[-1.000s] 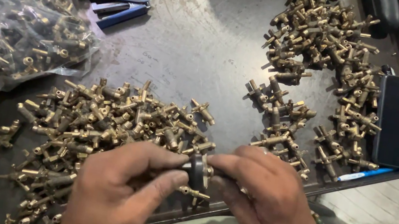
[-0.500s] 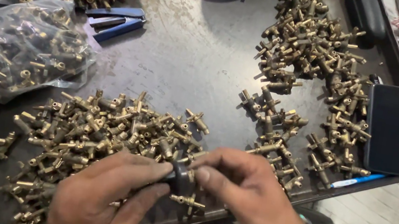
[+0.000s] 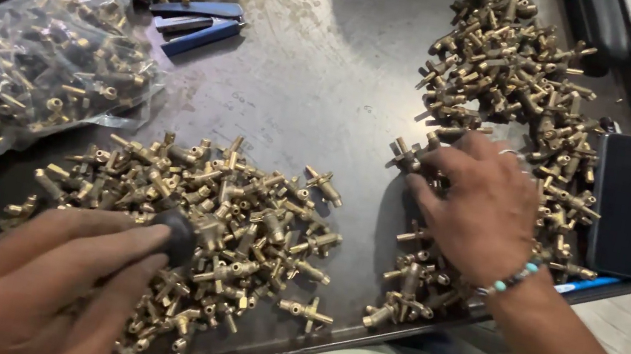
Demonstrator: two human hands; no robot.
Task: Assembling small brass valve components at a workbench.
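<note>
Two hands over the counter (image 3: 308,72). Our left hand (image 3: 46,285) pinches a small black cap (image 3: 176,234) in its grip, at the near pile of brass fittings (image 3: 238,224). Our right hand (image 3: 483,207) lies fingers spread on the right pile of fittings (image 3: 510,56); we cannot tell whether it grips one. Dark phone (image 3: 627,202) just beside.

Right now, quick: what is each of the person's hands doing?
Left hand: fingers pinch a small black knob over the near pile of brass fittings.
Right hand: open, spread flat on the right pile, holding nothing visible.
</note>
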